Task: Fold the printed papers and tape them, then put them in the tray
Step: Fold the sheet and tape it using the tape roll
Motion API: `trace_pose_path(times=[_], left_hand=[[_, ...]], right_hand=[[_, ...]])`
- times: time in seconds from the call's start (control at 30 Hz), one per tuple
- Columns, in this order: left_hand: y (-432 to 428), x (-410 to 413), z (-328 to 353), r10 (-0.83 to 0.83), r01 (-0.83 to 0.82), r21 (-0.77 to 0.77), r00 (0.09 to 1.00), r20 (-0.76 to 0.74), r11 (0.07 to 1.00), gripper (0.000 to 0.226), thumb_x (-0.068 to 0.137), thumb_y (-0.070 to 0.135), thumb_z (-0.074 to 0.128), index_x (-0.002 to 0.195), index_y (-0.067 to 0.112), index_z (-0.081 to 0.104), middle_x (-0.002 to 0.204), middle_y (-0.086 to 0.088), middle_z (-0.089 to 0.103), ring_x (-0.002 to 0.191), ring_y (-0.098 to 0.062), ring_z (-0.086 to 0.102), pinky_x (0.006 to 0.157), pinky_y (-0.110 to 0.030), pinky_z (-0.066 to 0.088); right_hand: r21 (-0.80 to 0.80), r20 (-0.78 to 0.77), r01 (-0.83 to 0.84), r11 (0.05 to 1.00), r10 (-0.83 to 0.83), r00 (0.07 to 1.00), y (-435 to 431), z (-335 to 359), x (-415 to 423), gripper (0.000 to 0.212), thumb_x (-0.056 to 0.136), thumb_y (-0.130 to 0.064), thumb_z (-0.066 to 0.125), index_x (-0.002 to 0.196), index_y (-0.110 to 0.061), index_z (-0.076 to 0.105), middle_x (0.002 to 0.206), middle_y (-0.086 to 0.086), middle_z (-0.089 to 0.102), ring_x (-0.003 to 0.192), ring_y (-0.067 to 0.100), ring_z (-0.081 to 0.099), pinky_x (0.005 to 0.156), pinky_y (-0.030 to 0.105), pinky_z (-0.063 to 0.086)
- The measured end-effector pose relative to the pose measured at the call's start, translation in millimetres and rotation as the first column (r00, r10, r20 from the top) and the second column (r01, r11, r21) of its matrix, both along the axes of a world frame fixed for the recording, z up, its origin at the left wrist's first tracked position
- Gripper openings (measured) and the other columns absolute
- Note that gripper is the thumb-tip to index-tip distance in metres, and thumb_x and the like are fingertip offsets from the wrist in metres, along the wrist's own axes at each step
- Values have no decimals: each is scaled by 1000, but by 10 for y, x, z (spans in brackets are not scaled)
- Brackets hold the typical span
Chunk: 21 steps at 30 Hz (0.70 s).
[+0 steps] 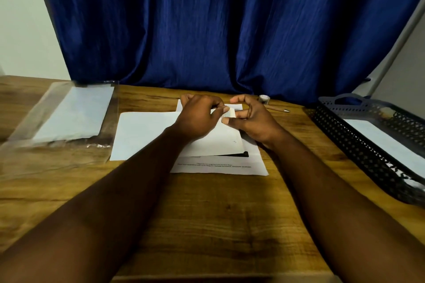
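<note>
A folded white paper (216,140) lies on a printed sheet (218,166) in the middle of the wooden table. Another white sheet (142,133) sits just left of it. My left hand (199,117) and my right hand (250,117) meet over the folded paper's far edge, pinching a short strip of tape (230,113) between their fingertips. A small tape roll (264,99) stands behind my right hand. The black mesh tray (358,145) at the right holds a white folded paper (388,142).
A clear plastic sleeve with white papers (73,117) lies at the left. A pen (277,108) rests near the tape roll. A blue curtain (207,25) hangs behind the table. A slanted white pole (395,46) rises at the right.
</note>
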<state>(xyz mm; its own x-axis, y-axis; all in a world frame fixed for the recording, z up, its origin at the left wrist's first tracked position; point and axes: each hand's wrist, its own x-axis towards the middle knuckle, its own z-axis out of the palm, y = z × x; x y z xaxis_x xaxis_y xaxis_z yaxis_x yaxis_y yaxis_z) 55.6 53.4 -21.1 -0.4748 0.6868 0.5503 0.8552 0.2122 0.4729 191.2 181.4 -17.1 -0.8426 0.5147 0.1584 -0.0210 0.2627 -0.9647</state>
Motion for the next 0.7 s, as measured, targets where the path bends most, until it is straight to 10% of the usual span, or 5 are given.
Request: trace_pose_path(times=[0.13,0.37,0.7], left_hand=[[3,31,25,25,-25,9,999,-33,1000,31,107,47,50,83,35,64,81,12,64,88,-11,52,85,-35,17],[1,97,17,23,-30,-70,995,-97,997,32,111,40,44,95,29,70,81,9,63,86,-16,56,101,-47,27],[-28,112,58,47,-55,-54,988,-145,997,28,111,40,44,87,33,58,82,10,57,83,-15,50,103,-46,26]], right_hand=[[-9,-10,-23,1000,23,1000,7,22,11,53,88,5,81,129,-19,57,105,18,81,101,35,78,92,50,62],[-28,17,-95,995,96,995,61,10,36,61,89,8,79,135,-22,53,108,23,79,104,39,77,97,58,58],[-80,25,-50,995,53,998,68,25,34,61,90,6,77,140,-22,56,115,31,74,96,35,67,84,47,51]])
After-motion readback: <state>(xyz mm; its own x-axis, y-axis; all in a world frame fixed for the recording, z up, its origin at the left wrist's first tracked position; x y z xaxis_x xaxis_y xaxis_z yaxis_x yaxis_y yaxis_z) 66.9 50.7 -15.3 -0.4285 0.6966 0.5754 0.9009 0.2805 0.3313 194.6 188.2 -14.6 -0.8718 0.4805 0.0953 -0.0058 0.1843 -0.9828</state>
